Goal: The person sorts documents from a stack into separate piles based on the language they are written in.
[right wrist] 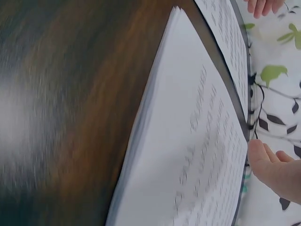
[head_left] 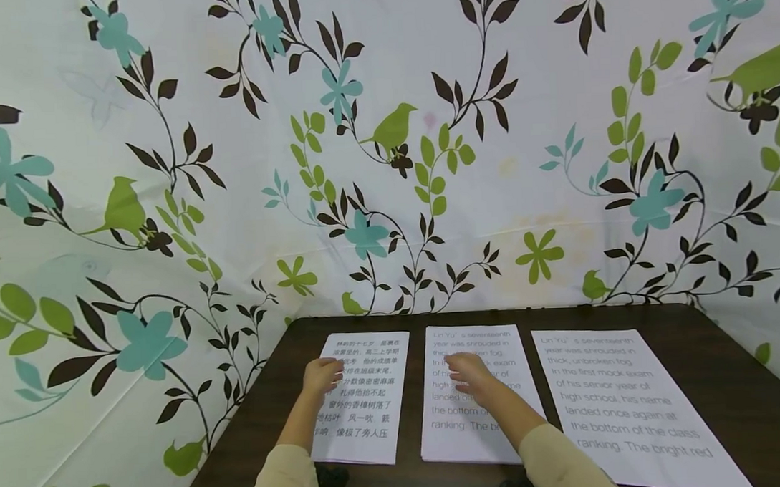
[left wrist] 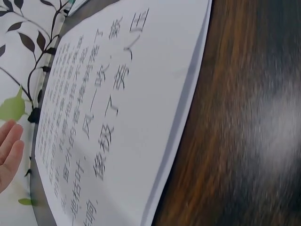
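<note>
The right hand (head_left: 472,380) is hovering over the middle stack (head_left: 468,445) of English-printed paper, its fingers bending loosely and gripping nothing. The left hand (head_left: 321,378) is hovering over the Chinese-printed stack (head_left: 363,409), which is lying just left of the middle stack; its relaxed fingers are also holding nothing. Beige sleeves (head_left: 565,456) are covering the forearms. Right of the middle stack, another English-printed page (head_left: 628,400) is lying flat and apart. All this paper is looking smooth, matte, white and rectangular, and the middle stack is showing several thin layered edges along its near side. Beneath the middle stack, a dark brown wood-grain table (head_left: 723,375) is reflecting a soft glare. Behind the middle stack, a white cloth backdrop (head_left: 384,79) is hanging with faint creases, displaying green birds, turquoise flowers and dark leafy stems
</note>
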{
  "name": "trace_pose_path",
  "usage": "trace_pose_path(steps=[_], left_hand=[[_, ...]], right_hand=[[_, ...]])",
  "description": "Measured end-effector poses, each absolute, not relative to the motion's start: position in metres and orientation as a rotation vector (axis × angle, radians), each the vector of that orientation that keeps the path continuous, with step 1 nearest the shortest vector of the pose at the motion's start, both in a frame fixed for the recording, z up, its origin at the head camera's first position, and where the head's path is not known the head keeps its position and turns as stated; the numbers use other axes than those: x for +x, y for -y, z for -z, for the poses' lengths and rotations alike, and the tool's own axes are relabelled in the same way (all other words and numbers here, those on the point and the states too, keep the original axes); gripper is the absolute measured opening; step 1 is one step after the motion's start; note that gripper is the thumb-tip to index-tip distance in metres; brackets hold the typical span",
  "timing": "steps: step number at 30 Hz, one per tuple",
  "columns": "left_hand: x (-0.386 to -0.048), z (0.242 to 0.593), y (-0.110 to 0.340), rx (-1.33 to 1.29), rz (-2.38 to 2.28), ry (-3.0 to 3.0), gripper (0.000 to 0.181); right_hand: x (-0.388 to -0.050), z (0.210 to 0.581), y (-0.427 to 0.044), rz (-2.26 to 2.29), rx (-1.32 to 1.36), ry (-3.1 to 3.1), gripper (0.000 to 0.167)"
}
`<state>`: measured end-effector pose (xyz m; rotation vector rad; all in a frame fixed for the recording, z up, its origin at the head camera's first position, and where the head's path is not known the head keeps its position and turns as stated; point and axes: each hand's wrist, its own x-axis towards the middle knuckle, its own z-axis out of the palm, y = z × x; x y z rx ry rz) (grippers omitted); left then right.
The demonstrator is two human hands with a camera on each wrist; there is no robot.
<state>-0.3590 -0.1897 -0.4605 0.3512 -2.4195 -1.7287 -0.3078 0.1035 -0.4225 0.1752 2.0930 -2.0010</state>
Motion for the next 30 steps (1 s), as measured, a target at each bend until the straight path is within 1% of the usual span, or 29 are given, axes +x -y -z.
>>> trace_pose_path(steps=[2, 6, 17, 22, 30], left_hand=[[-0.340, 0.437, 0.176, 0.328, 1.769, 2.432, 0.042], [-0.334, 0.426, 0.163, 0.266, 1.823, 2.446, 0.043], [-0.334, 0.427, 0.133, 0.208, 1.851, 2.506, 0.043], [-0.336, 0.434, 0.121, 0.175, 1.905, 2.501, 0.043], [-0.334, 0.442, 0.095, 0.126, 1.926, 2.541, 0.039]], right_hand=[[-0.309, 0.421, -0.110, 1.988, 0.202, -2.114, 0.053], [-0.310, 0.418, -0.124, 1.997, 0.225, -2.132, 0.054], [-0.311, 0.416, -0.164, 2.015, 0.358, -2.117, 0.058], [-0.310, 0.419, -0.178, 2.009, 0.407, -2.130, 0.060], [-0.305, 0.426, -0.194, 2.025, 0.446, -2.156, 0.062]])
